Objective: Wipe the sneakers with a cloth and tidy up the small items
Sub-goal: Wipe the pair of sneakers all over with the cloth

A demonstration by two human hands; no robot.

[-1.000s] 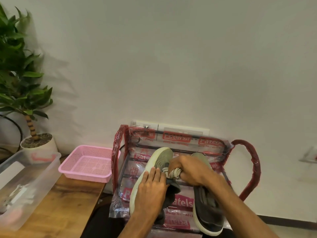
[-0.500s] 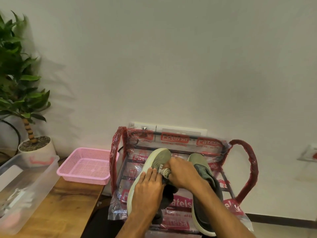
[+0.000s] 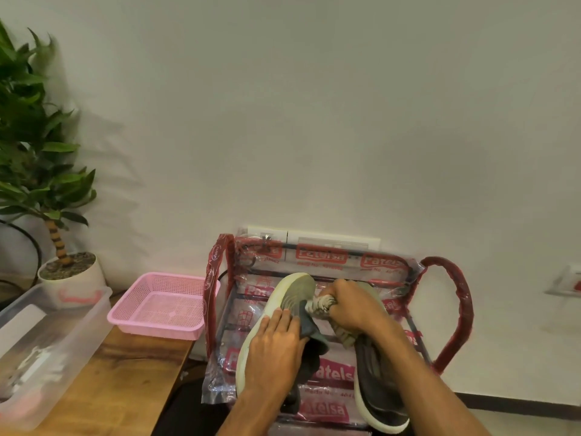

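Two sneakers on the wrapped rack (image 3: pixel 452 309): left sneaker (image 3: pixel 295 291) by its left edge, right sneaker (image 3: pixel 377 391) at its front right corner. Left hand (image 3: pixel 273 350) lies flat, fingers straight, pinning the left sneaker; right hand (image 3: pixel 355 306) fists the bunched cloth (image 3: pixel 320 305) at its toe. Wiping step, I reckon; next, rub toward the heel.

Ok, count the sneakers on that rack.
2. The left sneaker lies on the plastic-wrapped rack under the left hand; the right sneaker lies beside it, partly behind the right hand gripping the cloth. Anything beneath the rack top is hidden.
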